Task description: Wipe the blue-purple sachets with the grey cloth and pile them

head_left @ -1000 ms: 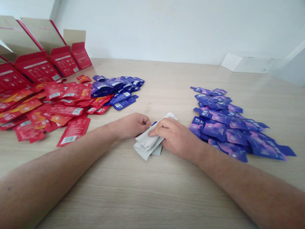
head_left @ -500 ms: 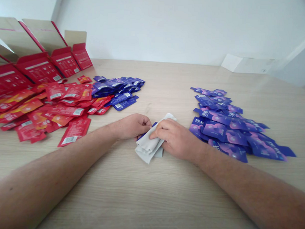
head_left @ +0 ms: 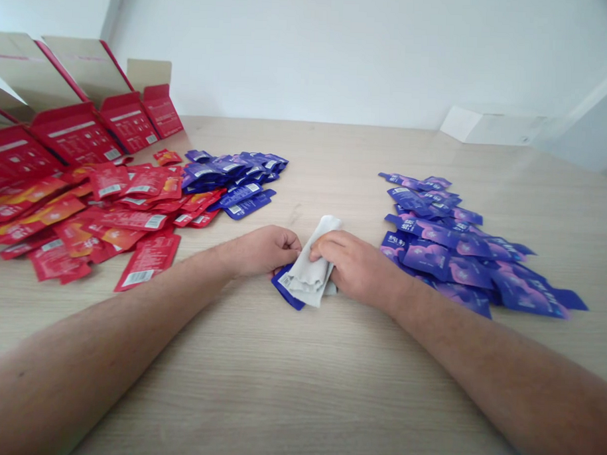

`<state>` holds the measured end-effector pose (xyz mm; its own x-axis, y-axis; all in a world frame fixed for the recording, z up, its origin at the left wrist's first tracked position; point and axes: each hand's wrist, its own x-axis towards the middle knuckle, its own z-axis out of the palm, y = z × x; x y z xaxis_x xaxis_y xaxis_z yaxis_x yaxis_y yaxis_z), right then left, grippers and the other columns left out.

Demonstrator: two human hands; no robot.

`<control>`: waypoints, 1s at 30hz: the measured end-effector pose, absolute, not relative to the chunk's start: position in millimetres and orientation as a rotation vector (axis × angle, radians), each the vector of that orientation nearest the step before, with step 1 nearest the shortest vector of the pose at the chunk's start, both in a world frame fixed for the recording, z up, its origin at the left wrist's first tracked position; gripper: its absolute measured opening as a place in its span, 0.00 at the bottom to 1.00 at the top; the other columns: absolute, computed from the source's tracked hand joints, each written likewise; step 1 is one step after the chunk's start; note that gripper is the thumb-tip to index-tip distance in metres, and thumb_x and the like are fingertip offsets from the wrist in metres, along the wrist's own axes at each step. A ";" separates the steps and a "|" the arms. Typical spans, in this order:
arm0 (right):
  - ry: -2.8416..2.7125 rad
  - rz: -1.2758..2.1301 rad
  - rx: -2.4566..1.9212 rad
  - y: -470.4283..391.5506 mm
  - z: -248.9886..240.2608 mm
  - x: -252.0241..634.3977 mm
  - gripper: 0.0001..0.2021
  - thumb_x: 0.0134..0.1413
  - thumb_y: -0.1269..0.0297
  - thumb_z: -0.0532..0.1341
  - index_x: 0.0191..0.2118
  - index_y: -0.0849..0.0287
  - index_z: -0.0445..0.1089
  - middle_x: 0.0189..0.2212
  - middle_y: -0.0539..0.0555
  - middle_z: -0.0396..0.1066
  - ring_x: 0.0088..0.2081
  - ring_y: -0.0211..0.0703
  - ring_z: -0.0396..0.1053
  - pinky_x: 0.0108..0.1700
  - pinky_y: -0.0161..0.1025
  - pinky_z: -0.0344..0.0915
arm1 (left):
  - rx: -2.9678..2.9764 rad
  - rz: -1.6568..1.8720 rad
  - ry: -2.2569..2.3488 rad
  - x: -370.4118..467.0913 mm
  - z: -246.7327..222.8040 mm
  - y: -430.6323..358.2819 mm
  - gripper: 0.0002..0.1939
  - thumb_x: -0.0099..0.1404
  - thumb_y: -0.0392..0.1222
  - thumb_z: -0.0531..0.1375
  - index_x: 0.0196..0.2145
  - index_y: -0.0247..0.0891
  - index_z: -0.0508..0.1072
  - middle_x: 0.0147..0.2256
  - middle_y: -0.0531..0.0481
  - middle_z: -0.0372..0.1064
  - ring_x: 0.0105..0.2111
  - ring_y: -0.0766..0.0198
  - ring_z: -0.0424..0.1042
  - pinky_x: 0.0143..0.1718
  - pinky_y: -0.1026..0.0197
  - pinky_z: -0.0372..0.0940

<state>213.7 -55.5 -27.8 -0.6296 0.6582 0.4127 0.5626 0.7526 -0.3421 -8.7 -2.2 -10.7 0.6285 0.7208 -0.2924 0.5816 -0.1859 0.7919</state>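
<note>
A blue packet (head_left: 285, 290) with a barcode lies at the middle of the table, its upper part hidden under a folded white cloth (head_left: 309, 267). My right hand (head_left: 354, 266) grips the cloth, which rests on the packet. At the packet's upper left edge, my left hand (head_left: 270, 251) has its fingers pinched on the packet. To the right of my right hand lies a spread pile of blue and purple packets (head_left: 426, 255).
Red packets (head_left: 134, 218) are heaped on the left, beside a smaller pile of blue packets (head_left: 236, 172). Open red boxes (head_left: 78, 133) stand at the back left. A white box (head_left: 503, 128) sits at the back right of the table (head_left: 297, 400).
My right hand and the cloth have shifted slightly right, and the cloth has turned more upright. More of the packet's lower left part now shows. My left hand has stayed in place.
</note>
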 end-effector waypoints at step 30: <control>-2.497 0.122 -1.108 -61.1 -16.9 211.5 0.12 0.54 0.79 0.57 0.43 0.61 0.68 0.42 0.57 0.72 0.47 0.48 0.67 0.52 0.46 0.63 | 1.984 0.194 1.078 -9.4 -10.1 -1.3 0.08 0.61 0.45 0.56 0.31 0.39 0.72 0.20 0.58 0.65 0.19 0.71 0.62 0.19 0.68 0.56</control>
